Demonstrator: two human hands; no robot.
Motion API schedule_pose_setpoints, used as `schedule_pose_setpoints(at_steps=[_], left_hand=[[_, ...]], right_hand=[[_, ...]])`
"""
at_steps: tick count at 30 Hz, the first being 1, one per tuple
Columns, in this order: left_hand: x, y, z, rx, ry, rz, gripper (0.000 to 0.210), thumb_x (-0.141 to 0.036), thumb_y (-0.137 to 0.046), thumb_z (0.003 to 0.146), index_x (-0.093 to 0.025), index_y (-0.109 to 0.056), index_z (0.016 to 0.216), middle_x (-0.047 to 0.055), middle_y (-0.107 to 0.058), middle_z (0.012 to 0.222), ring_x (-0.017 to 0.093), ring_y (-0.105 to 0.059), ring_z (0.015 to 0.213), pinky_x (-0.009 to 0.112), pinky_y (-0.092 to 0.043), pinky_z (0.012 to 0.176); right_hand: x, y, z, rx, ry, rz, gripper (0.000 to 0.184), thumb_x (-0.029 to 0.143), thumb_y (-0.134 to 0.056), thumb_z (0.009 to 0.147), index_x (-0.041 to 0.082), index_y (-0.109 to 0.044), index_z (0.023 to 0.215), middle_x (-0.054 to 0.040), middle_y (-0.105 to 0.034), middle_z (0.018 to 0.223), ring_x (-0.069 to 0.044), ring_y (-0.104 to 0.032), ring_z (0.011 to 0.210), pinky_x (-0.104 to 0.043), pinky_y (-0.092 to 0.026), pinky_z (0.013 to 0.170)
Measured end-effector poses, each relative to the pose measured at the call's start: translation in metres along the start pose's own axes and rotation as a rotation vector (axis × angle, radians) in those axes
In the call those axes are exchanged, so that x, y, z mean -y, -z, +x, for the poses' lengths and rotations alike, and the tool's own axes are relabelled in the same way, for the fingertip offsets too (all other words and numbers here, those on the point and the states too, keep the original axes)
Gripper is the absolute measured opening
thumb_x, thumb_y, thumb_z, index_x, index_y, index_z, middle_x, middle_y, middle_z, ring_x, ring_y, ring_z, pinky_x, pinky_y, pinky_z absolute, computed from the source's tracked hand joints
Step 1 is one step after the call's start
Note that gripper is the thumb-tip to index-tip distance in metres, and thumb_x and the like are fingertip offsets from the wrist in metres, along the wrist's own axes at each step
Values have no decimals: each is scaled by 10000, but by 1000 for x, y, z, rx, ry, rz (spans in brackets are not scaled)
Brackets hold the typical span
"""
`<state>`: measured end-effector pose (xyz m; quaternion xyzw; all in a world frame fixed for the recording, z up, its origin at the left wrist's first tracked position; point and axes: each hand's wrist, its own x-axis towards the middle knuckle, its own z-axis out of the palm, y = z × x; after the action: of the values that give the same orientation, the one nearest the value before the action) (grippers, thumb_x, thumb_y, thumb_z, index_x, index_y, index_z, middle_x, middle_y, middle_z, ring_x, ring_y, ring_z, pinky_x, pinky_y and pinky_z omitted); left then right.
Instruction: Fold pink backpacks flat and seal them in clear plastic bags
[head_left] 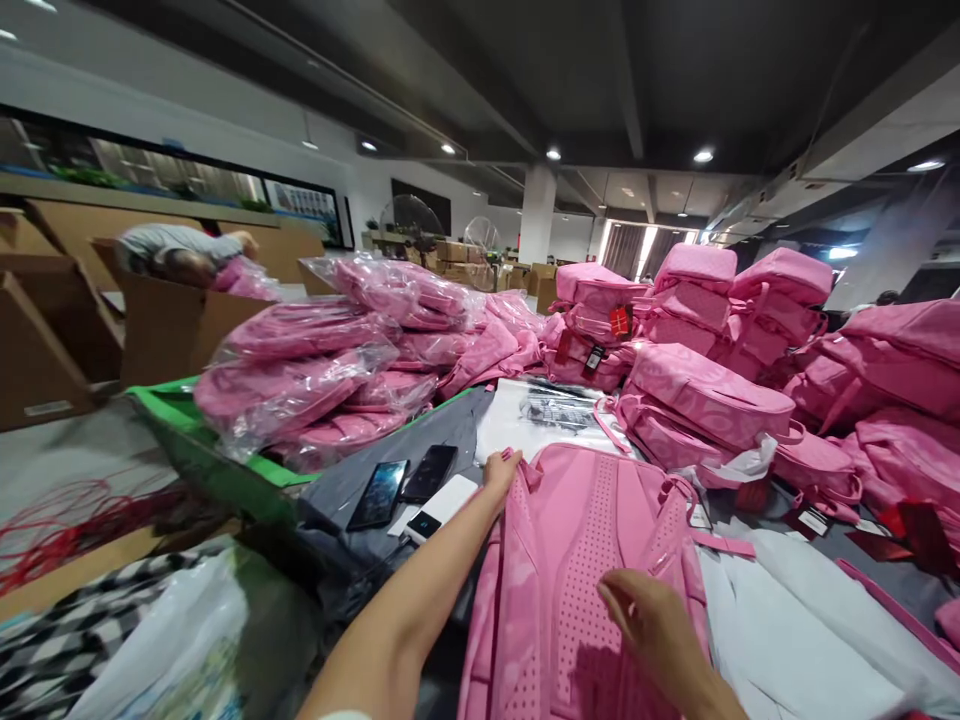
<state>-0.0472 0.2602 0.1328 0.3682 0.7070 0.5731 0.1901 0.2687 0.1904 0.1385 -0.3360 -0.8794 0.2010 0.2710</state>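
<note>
A pink backpack (577, 560) lies in front of me with its perforated, padded back panel facing up. My left hand (501, 472) is at its upper left corner, fingers closed on the shoulder strap (531, 474) near the top edge. Over the lower right of the back panel is my right hand (656, 625), fingers loosely bent and apart, with nothing visible in them. Its shadow falls on the panel. The other shoulder strap (679, 510) runs along the right side. A printed white plastic bag (517, 425) lies just beyond the backpack.
Left of my arm lie two dark phones (379, 493) (430, 472) and a white device (442, 508). Plastic-wrapped pink backpacks (300, 370) are piled at left; unwrapped ones (709, 385) stack at right, beside white sheets (802, 610). A person (176, 255) bends over a cardboard box (161, 330).
</note>
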Motion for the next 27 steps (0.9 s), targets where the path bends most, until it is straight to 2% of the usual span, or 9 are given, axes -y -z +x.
schedule_pose_setpoints(at_steps=[3,5,7,9,13,15,17,22,27], left_hand=[[-21,4,8,23,-102,-32,276,-438,-732,752,-209,-583,712,43,-645,728,257,-634,851,329,-437,758],[-31,10,2,109,-193,-71,320,-465,-781,703,-211,-586,707,2,-613,705,209,-594,781,299,-423,734],[-36,14,-8,233,-253,-124,406,-563,-784,678,-201,-604,720,-15,-593,682,177,-556,711,283,-422,692],[-36,16,-16,357,-285,-177,517,-680,-743,673,-182,-633,753,-8,-607,692,164,-543,681,281,-437,670],[-27,24,-24,487,-316,-240,586,-719,-747,676,-147,-692,792,13,-638,722,159,-543,690,288,-447,689],[-20,28,-26,492,-312,-277,554,-680,-776,686,-147,-709,818,-1,-620,707,148,-521,684,277,-421,682],[-13,29,-30,451,-279,-337,545,-670,-810,659,-152,-694,784,-31,-558,657,126,-463,649,260,-370,646],[-5,22,-33,290,-169,-462,602,-751,-769,658,-168,-625,701,-56,-470,633,111,-381,640,253,-319,628],[-7,2,-23,298,-103,-516,717,-844,-727,599,-150,-685,774,-16,-551,692,137,-462,688,276,-368,667]], right_hand=[[-8,-14,43,-31,51,15,333,401,-457,1011,211,-702,890,-56,-718,759,-181,-660,645,-270,-525,617],[-18,-21,86,-111,78,54,274,283,-469,981,217,-694,1122,-94,-748,1019,-214,-714,876,-313,-574,747],[-20,-30,135,-102,142,14,471,136,-491,896,232,-605,1343,-127,-636,1365,-241,-635,1210,-379,-558,945],[-13,-40,182,44,244,-126,613,38,-511,806,219,-579,1387,-133,-507,1519,-254,-488,1393,-425,-467,1091],[9,-47,240,321,417,-308,345,52,-625,764,209,-742,1048,-28,-728,1126,-237,-635,1122,-346,-488,1000],[14,-43,248,385,470,-351,186,105,-704,750,203,-749,902,10,-729,893,-202,-655,908,-295,-501,882],[15,-37,247,401,506,-414,146,136,-725,766,183,-745,903,-24,-718,865,-206,-632,868,-319,-476,880],[8,-24,221,344,510,-532,222,118,-531,907,145,-750,929,-164,-698,1013,-281,-589,1007,-460,-408,961],[11,-27,164,280,467,-551,186,95,-580,810,176,-745,840,-143,-678,1224,-303,-554,1166,-439,-403,1010]])
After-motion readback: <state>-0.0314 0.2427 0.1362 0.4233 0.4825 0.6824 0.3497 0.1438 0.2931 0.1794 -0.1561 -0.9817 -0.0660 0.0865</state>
